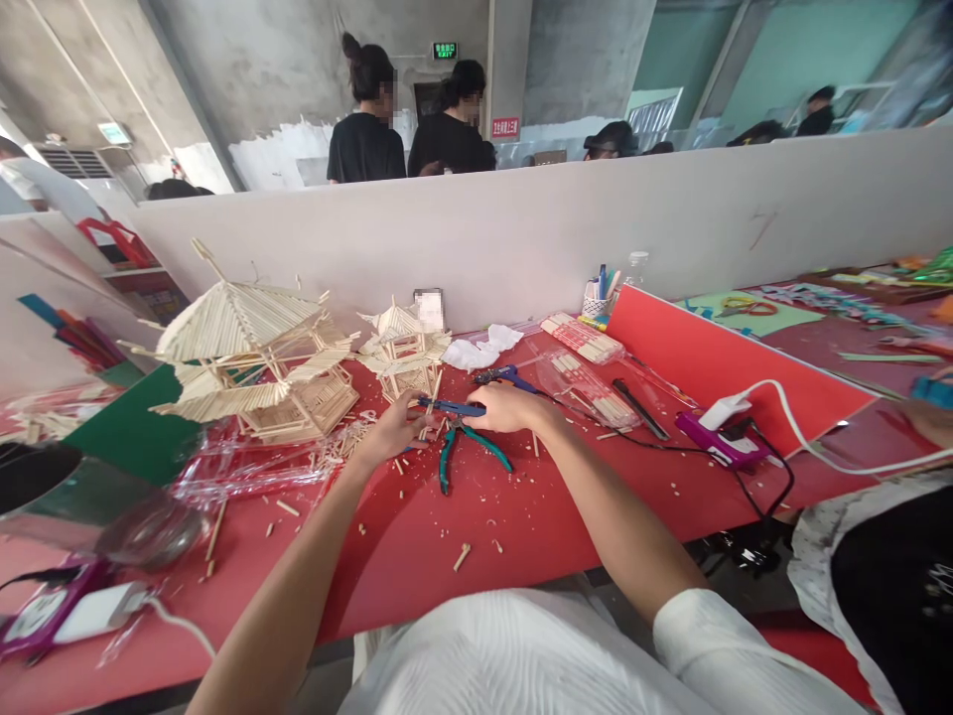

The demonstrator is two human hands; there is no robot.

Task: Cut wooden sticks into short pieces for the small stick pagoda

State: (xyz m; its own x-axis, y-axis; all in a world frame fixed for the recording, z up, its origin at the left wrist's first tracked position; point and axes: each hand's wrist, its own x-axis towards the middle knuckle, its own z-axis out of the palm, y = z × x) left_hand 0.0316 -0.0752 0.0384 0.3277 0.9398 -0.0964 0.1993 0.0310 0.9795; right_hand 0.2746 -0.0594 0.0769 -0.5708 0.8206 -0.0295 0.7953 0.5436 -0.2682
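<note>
My right hand is closed around one end of a slim blue tool, which looks like a utility knife. At the tool's other end is my left hand, its fingers curled in; what they pinch is too small to tell. Just below the tool lie pliers with teal handles, handles spread toward me. Behind my hands stands a small pavilion model of wooden sticks. A larger stick pavilion stands to its left. A blue glue gun lies beyond my right hand.
Packs of wooden sticks and a dark pen-like tool lie to the right. Near them are a purple power strip and a red board. A clear container stands at left. Stick scraps dot the red table.
</note>
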